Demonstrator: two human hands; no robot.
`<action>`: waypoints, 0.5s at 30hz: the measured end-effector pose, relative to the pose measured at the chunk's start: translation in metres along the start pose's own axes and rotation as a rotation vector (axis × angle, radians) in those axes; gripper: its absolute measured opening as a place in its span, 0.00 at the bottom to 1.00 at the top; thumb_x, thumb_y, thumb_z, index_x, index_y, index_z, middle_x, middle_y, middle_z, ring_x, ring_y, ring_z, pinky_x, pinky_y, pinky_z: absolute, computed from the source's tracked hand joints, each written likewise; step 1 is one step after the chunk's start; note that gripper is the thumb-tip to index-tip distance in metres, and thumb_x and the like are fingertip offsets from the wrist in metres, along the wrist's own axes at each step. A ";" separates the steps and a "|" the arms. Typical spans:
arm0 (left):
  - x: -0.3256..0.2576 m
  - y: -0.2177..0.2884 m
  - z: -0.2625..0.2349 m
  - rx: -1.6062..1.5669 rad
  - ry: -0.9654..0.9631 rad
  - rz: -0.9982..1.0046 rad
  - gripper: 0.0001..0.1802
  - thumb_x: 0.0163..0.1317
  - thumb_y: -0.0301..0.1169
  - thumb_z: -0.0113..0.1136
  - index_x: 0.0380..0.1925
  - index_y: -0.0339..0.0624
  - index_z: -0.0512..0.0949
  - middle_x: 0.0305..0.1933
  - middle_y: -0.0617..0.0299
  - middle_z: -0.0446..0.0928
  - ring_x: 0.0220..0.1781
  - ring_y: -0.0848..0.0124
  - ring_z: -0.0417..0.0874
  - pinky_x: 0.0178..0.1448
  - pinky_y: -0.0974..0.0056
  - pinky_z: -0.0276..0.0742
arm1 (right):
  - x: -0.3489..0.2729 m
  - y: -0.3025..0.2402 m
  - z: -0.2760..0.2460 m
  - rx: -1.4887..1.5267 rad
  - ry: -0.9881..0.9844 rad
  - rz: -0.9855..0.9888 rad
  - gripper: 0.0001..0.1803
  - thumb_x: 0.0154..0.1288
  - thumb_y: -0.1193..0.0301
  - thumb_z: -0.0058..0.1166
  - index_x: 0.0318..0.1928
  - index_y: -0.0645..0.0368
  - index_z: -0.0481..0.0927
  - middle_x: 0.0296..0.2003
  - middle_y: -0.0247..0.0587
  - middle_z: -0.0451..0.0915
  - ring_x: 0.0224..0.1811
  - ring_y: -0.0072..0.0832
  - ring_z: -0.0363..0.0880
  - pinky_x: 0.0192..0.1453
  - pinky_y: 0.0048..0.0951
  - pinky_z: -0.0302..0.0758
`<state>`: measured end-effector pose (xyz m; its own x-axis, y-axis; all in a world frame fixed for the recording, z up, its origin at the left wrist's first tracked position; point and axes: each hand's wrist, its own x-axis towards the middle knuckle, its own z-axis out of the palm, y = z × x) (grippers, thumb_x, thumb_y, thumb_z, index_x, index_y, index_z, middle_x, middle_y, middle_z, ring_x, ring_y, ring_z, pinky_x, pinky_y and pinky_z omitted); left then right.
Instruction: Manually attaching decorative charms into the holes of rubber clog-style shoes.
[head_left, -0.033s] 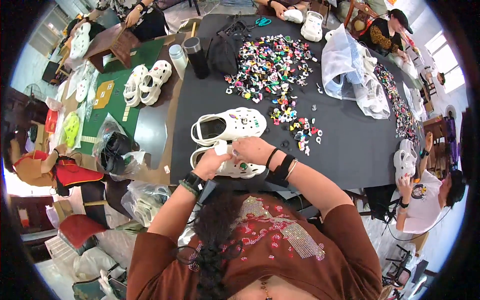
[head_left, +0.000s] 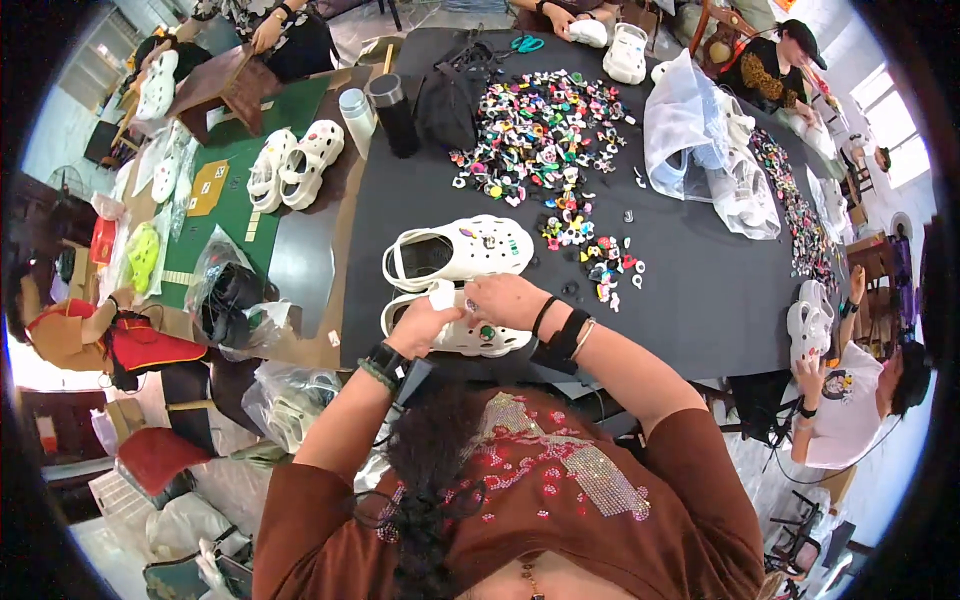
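Note:
Two white foam clogs lie side by side on the black table. The far clog (head_left: pixel 458 252) has several colourful charms on its upper. The near clog (head_left: pixel 490 338), carrying a round green charm (head_left: pixel 487 332), is partly covered by my hands. My left hand (head_left: pixel 424 324) is closed at this clog's opening and grips it. A white patch (head_left: pixel 441 295) shows at the left fingers; I cannot tell whether it is a finger wrap or a separate piece. My right hand (head_left: pixel 507 301) is closed over the clog's upper, its fingertips pinched close to the left thumb. What they pinch is too small to make out.
A big pile of colourful shoe charms (head_left: pixel 545 135) spreads beyond the clogs, with loose charms (head_left: pixel 605 265) nearer. A black tumbler (head_left: pixel 392 115), a pale bottle (head_left: pixel 357 120) and a black bag (head_left: pixel 446 110) stand far left. Bagged clogs (head_left: pixel 735 165) lie right. Other people work around the tables.

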<state>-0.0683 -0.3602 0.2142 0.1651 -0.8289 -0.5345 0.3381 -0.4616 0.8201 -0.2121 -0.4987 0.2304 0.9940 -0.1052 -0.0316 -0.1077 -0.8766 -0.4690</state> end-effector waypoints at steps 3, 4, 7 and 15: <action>0.009 -0.006 -0.006 -0.020 -0.071 -0.007 0.17 0.58 0.24 0.60 0.49 0.38 0.76 0.48 0.61 0.80 0.48 0.69 0.81 0.52 0.64 0.75 | -0.001 0.009 0.006 0.020 0.002 -0.019 0.14 0.59 0.63 0.58 0.36 0.60 0.75 0.33 0.47 0.79 0.39 0.45 0.80 0.44 0.42 0.75; 0.012 -0.009 -0.008 -0.033 -0.110 0.001 0.18 0.58 0.24 0.61 0.50 0.37 0.76 0.49 0.61 0.80 0.49 0.69 0.80 0.53 0.63 0.75 | 0.000 0.012 0.008 0.020 0.001 -0.022 0.14 0.59 0.63 0.58 0.36 0.60 0.75 0.33 0.47 0.79 0.39 0.45 0.80 0.44 0.42 0.75; 0.010 -0.010 -0.012 -0.049 -0.116 -0.023 0.19 0.58 0.23 0.60 0.51 0.37 0.75 0.50 0.61 0.80 0.50 0.68 0.80 0.54 0.62 0.75 | 0.004 0.016 0.007 0.035 -0.014 -0.110 0.12 0.64 0.64 0.52 0.35 0.61 0.75 0.34 0.48 0.79 0.40 0.45 0.79 0.44 0.43 0.75; 0.010 -0.012 -0.010 -0.088 -0.103 -0.060 0.19 0.58 0.22 0.60 0.51 0.37 0.75 0.49 0.61 0.79 0.50 0.68 0.80 0.55 0.61 0.75 | 0.012 0.028 -0.003 0.346 -0.172 -0.025 0.14 0.71 0.63 0.42 0.42 0.61 0.75 0.35 0.52 0.79 0.40 0.49 0.78 0.46 0.44 0.73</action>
<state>-0.0616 -0.3599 0.1969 0.0474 -0.8306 -0.5548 0.4249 -0.4859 0.7638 -0.2030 -0.5258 0.2192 0.9884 0.0205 -0.1504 -0.0990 -0.6643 -0.7409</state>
